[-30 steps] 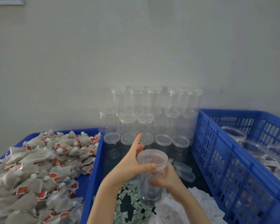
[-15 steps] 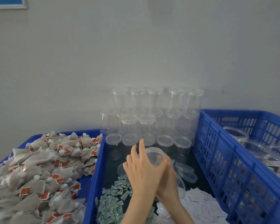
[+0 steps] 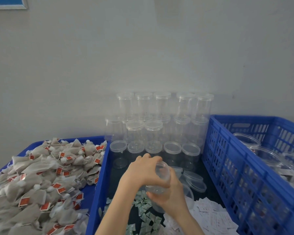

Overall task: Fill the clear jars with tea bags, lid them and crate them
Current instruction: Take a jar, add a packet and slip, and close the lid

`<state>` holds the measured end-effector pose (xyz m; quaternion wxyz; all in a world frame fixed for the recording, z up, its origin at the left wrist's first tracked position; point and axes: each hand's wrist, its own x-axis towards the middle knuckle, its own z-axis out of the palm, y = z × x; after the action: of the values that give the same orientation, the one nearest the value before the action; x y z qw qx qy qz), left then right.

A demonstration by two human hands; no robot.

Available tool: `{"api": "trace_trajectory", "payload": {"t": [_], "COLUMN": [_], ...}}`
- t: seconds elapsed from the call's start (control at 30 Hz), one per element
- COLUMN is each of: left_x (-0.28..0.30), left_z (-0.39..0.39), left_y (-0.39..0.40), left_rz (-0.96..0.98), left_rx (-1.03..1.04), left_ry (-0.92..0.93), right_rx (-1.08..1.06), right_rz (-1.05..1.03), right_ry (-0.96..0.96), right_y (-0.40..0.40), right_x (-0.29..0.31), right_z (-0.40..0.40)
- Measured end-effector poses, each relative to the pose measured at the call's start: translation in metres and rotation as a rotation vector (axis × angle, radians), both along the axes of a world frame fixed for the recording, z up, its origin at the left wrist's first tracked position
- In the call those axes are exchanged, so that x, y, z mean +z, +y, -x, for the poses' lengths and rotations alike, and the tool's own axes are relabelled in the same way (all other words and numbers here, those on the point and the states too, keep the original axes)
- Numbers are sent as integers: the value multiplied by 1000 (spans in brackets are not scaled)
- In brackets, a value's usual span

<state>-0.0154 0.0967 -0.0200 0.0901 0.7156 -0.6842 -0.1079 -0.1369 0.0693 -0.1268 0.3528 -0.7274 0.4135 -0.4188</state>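
Clear plastic jar (image 3: pixel 160 179) sits between both hands above the middle tray (image 3: pixel 98 184), tilted, apparently empty. Compared with a second ago, when it stood upright with its lid seated, the left hand (image 3: pixel 143 172) now wraps its grip over the jar's top end, fingers curled round the rim; whether the lid is off cannot be told. Right hand (image 3: pixel 168 197) curls its grip round the lower body. Judgement: the jar is being opened for filling from the tea bags (image 3: pixel 41 175) heaped at left; the blue crate (image 3: pixel 244 167) stands at right
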Motion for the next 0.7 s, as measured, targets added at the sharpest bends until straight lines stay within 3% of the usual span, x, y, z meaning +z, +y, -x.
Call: {"api": "trace_trajectory", "payload": {"t": [0.1, 0.23, 0.3, 0.4, 0.5, 0.63, 0.7], "left_x": [-6, -6, -6, 2, 7, 4, -3], "left_z": [12, 18, 12, -3, -16, -8, 3], "left_y": [-4, -5, -6, -7, -10, -11, -11], "left_rz": [51, 35, -47, -198, -237, -77, 0], "left_rx": [221, 372, 238, -165, -310, -4, 190], "left_ry": [-145, -180, -100, 148, 94, 112, -20], "right_rx": [-41, -80, -69, -72, -85, -95, -108], "right_rz": [45, 153, 131, 52, 60, 50, 81], "right_ry": [78, 199, 190, 129, 124, 62, 74], "right_y": [1, 1, 1, -4, -6, 1, 4], "right_x": [0, -3, -1, -3, -5, -6, -6], "right_z": [-4, -9, -8, -3, 2, -4, -8]}}
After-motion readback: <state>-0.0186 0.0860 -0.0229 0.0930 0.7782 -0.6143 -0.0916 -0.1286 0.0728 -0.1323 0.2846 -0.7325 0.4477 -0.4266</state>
